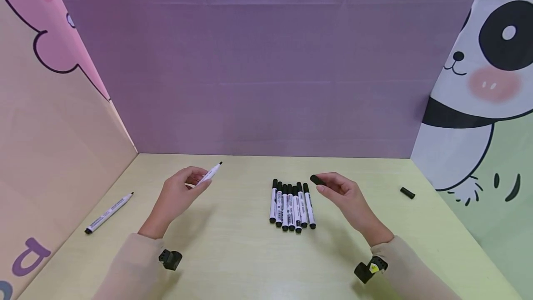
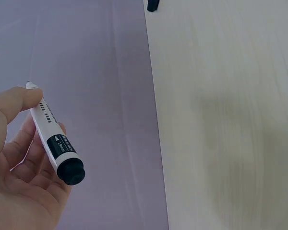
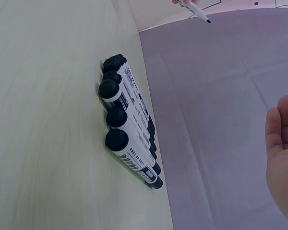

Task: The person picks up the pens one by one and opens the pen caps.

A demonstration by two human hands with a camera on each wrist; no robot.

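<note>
My left hand (image 1: 181, 193) holds an uncapped marker (image 1: 210, 173) between thumb and fingers, its dark tip pointing up and to the right. The left wrist view shows the white barrel of this marker (image 2: 50, 127) with its black end toward the camera. In my right hand (image 1: 343, 196) a black marker cap (image 1: 317, 179) is pinched between thumb and fingertips. Between the hands, several capped white markers (image 1: 290, 207) lie side by side in a row on the table, nearest to the right hand. The same row of markers (image 3: 129, 120) shows in the right wrist view.
Another uncapped marker (image 1: 109, 213) lies at the left of the table (image 1: 233, 258), tip pointing away. A loose black cap (image 1: 407, 193) lies at the far right. A purple back wall (image 1: 270, 68) and printed side panels (image 1: 470, 161) enclose the tabletop.
</note>
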